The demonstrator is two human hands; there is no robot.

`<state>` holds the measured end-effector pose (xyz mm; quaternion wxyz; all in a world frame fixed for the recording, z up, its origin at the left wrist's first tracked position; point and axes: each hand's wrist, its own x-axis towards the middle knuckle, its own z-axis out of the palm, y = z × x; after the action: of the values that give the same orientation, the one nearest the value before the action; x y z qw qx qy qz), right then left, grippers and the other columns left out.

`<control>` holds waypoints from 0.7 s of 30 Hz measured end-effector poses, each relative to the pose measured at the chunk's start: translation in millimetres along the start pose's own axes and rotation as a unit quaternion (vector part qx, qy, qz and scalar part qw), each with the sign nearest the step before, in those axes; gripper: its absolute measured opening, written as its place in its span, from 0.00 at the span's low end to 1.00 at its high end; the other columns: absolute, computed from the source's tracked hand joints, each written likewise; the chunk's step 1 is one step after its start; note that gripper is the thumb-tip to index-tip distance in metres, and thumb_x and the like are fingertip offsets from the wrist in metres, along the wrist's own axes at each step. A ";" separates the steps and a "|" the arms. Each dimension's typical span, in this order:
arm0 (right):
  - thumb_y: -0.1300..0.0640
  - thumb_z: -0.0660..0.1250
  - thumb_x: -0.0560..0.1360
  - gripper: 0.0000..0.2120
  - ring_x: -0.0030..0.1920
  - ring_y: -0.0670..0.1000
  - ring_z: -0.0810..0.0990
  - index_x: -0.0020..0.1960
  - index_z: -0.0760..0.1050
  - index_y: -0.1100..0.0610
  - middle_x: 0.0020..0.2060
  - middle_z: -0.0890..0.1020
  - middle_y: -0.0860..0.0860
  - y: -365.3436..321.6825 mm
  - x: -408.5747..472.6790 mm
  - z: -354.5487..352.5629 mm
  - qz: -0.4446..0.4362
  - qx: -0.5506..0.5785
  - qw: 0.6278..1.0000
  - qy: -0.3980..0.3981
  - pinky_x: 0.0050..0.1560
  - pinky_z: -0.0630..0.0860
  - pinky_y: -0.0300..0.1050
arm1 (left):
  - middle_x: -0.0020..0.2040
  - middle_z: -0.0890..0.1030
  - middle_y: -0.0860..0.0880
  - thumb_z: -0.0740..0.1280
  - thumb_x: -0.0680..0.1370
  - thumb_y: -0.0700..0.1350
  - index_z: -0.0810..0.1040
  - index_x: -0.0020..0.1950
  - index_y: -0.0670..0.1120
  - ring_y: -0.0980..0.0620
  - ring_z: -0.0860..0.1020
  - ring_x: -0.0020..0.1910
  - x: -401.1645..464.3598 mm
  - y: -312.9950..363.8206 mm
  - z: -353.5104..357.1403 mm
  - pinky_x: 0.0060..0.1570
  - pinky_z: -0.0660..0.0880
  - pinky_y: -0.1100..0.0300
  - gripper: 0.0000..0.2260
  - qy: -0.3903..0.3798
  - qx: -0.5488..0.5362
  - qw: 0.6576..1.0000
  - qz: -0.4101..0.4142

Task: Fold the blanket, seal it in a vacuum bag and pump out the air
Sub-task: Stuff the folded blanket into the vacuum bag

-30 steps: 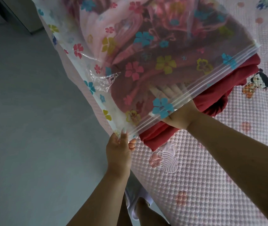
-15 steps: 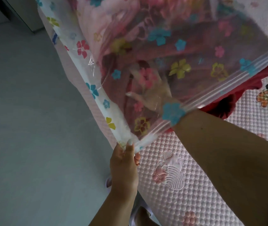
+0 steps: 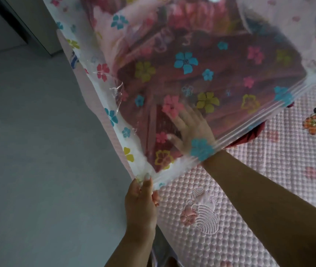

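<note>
Right hand (image 3: 190, 130), seemingly flat, lies inside vacuum bag (image 3: 191, 60).

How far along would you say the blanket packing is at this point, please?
Done: the red blanket is folded and mostly inside the flowered vacuum bag. In hand: the left hand pinches the bag's corner while the right hand reaches inside, flat on the blanket; a fold still pokes out. Left: closing the zip strip and pumping out air.
</note>
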<state>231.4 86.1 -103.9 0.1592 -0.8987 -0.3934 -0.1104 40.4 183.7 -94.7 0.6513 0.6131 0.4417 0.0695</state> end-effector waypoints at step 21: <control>0.40 0.58 0.74 0.19 0.53 0.48 0.74 0.46 0.79 0.54 0.49 0.77 0.49 128.2 -69.3 -103.1 0.623 0.460 0.542 0.327 0.66 0.70 0.54 | 0.37 0.82 0.47 0.69 0.77 0.46 0.78 0.51 0.45 0.53 0.81 0.36 -3.7 -0.8 37.5 0.37 0.78 0.60 0.06 0.063 -0.154 0.980 -0.111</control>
<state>272.8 -80.9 -56.5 0.6969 -0.6227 0.3480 -0.0739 62.5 153.5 -98.9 0.7127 0.4464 0.5313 0.1023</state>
